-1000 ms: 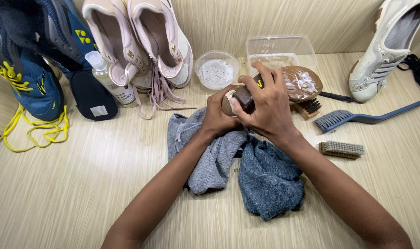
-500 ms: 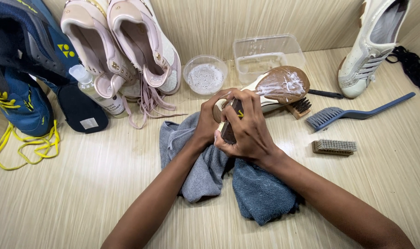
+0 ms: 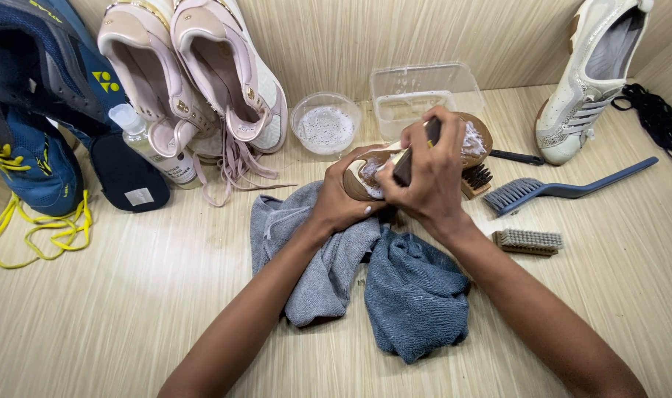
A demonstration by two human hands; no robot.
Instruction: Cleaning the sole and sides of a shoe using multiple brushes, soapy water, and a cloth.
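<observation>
Left hand (image 3: 341, 208) gripping brown-soled, foam-covered shoe (image 3: 474, 140), right hand (image 3: 426, 177) clenched around dark-handled brush (image 3: 412, 155) on its sole, above grey towel (image 3: 328, 258)

Both forearms reach up from the lower edge and converge over the grey towel (image 3: 328, 258). The left hand (image 3: 343, 206) curls in a cupping grip at the towel's upper edge. The right hand (image 3: 428, 177) sits just beside it, fingers clenched tight, wrist bent above the towel.

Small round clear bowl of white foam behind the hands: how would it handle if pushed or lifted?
The small round clear bowl looks thin plastic, so probably light and likely to slide on the smooth wooden tabletop. It holds white foamy liquid, so a jerk might slosh or spill it. Low and wide, it seems unlikely to tip; wet walls could be slippery.
</observation>
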